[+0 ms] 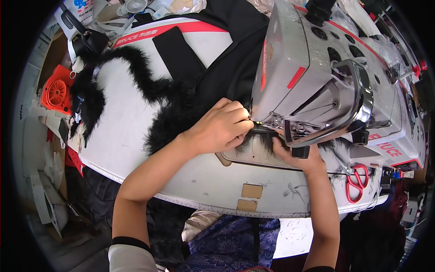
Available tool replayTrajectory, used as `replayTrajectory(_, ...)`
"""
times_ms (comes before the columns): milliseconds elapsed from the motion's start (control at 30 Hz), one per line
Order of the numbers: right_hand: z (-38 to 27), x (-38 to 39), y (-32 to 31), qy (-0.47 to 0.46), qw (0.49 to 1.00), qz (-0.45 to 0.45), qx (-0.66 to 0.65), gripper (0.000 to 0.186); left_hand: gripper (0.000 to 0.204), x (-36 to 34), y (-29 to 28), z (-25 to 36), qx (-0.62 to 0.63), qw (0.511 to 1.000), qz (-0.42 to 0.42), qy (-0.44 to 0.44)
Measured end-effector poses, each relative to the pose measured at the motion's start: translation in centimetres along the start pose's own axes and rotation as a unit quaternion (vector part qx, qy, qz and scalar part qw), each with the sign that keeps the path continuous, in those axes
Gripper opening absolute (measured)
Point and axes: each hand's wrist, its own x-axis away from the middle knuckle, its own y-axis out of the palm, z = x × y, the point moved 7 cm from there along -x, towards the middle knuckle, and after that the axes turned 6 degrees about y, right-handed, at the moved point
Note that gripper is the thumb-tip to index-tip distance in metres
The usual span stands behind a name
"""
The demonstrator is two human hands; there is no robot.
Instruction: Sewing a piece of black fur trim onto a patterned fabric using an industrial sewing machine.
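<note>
Our left hand (223, 128) pinches the smooth black fabric (229, 68) left of the boxy white-and-red sewing machine (283, 59), probably steadying its edge; fluffy black feather trim (165, 129) lies farther left. Our right hand's (295, 155) fingertips are partly hidden; we cannot tell its grip.

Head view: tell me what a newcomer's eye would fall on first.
Most likely the bulky white sewing machine, looming at upper right, with the left hand and right hand close to its working end. Next, perhaps, the fluffy black trim winding across the left part of the white table, then the red-handled scissors near the table's right end.
</note>
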Motion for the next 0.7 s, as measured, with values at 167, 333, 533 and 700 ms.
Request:
replayTrajectory(167, -2.8, -0.2, -2.0, -0.115, 0.983, 0.140, -0.040, 0.029, 0.020, 0.0, 0.7, -0.3, -0.021, 0.998, -0.049, -0.028)
replayTrajectory(333, -1.7, -0.3, -1.2, -0.025, 0.996, 0.072, -0.045, 0.028, 0.019, 0.3, 0.6, -0.5, -0.052, 0.992, -0.081, -0.084)
replayTrajectory(533, 0.1, 0.1, -0.9, -0.051, 0.998, -0.014, 0.047, 0.034, 0.030, 0.1, 0.8, 3.8, 0.025, 0.997, -0.036, -0.060)
replayTrajectory(700, 0.1, 0.4, -0.6, -0.006, 0.993, -0.114, -0.034, 0.038, 0.029, 0.4, -0.1, 3.1, 0.099, 0.990, -0.046, -0.087)
